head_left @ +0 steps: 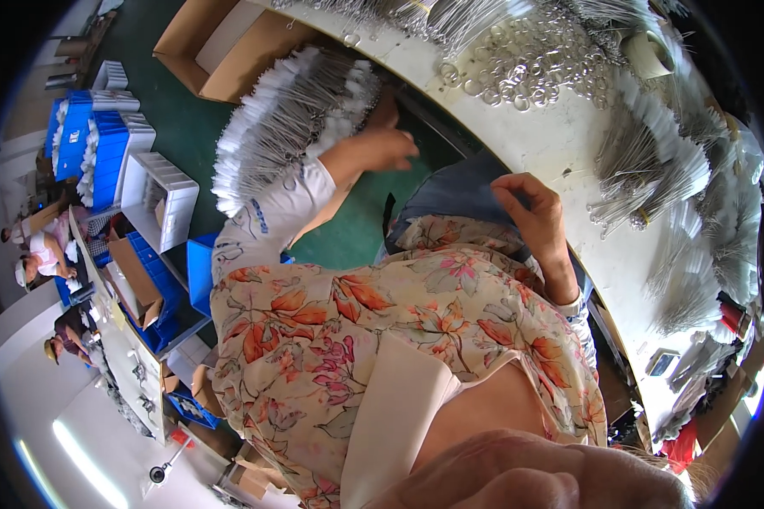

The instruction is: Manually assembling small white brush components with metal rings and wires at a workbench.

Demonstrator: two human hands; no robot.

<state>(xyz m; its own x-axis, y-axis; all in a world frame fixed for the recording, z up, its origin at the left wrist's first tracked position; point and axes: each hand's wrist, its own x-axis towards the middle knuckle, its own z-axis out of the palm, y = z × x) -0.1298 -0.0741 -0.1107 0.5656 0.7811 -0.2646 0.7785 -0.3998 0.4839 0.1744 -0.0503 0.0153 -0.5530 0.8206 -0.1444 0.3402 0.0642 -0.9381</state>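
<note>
My left hand (pixel 385 146) is beside a large pile of thin wire brushes (pixel 293 123) with white bristle tufts, at the far left of me. Its fingers are partly bent and spread apart, slightly blurred, and I see nothing held in them. By the edge of the white table (pixel 560 157), my right hand (pixel 536 216) hovers over my lap, its fingers loosely curved with a gap at the thumb. Nothing shows between them. A heap of small metal rings (pixel 526 68) lies on the table, with bundles of similar brushes (pixel 654 153) to its right.
An open cardboard box (pixel 229 47) stands beyond the brush pile. A tape roll (pixel 648 55) sits among the brushes on the table. Blue crates (pixel 110 157) and a grey-white bin (pixel 160 199) stand at left, where several people work at another table (pixel 127 356).
</note>
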